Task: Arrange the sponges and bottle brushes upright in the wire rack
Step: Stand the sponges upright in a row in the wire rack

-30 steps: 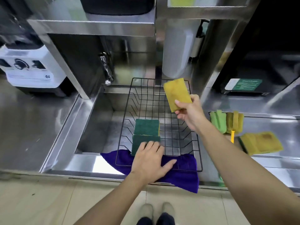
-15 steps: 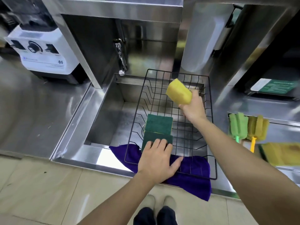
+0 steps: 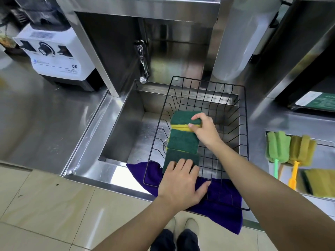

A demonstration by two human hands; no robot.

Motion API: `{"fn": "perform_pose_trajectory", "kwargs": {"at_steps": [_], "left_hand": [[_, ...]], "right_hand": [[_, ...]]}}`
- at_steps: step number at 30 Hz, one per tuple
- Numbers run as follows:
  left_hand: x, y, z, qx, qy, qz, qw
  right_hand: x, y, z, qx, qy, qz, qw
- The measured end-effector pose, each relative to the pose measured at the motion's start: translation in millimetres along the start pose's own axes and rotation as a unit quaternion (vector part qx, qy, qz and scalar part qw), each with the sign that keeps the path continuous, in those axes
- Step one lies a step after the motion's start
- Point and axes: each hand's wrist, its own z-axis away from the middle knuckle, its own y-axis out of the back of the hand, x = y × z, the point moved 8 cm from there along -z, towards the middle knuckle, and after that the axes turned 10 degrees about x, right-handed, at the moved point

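A black wire rack (image 3: 245, 124) sits over the sink on a purple cloth (image 3: 223, 212). Three green-and-yellow sponges stand in a row inside it. My right hand (image 3: 204, 131) grips the far sponge (image 3: 183, 118) at its top edge. The middle sponge (image 3: 183, 141) stands just in front of it. My left hand (image 3: 181, 185) rests flat on the rack's front edge, its fingers against the near sponge (image 3: 179, 157). A green bottle brush (image 3: 277, 147) and a yellow bottle brush (image 3: 301, 151) lie on the counter to the right, beside another sponge (image 3: 319, 182).
The steel sink (image 3: 126, 134) lies under the rack, with a tap (image 3: 143, 69) at its back. A white blender base (image 3: 54, 57) stands on the left counter. A steel shelf post rises beside the sink. My shoes show on the tiled floor below.
My right hand has come down from above the rack's back and set its sponge into the rack behind the other two. My left hand has stayed on the rack's front edge.
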Motion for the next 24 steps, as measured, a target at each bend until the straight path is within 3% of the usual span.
{"fn": "perform_pose_trajectory", "kwargs": {"at_steps": [4,9,14,19,24], "left_hand": [[-0.5,0.5,-0.3,-0.003,0.0,0.0,1.0],[-0.5,0.3,-0.4,-0.006,-0.003,-0.003,1.0],[-0.6,-0.8,-0.9,-0.015,-0.005,-0.005,1.0],[4.9,-1.5,0.3,-0.025,-0.03,-0.003,0.999],[33.2,-8.6,0.2,-0.069,-0.069,0.016,0.995]], "right_hand": [[1.6,-2.3,-4.5,-0.009,-0.016,0.012,1.0],[2.4,1.0,-11.4,-0.016,-0.012,0.119,0.993],[5.7,4.1,-10.2,-0.023,-0.037,0.05,0.998],[-7.0,13.3,-4.1,0.013,0.021,0.164,0.986],[-4.8,39.3,8.7,0.026,0.019,0.123,0.992]]}}
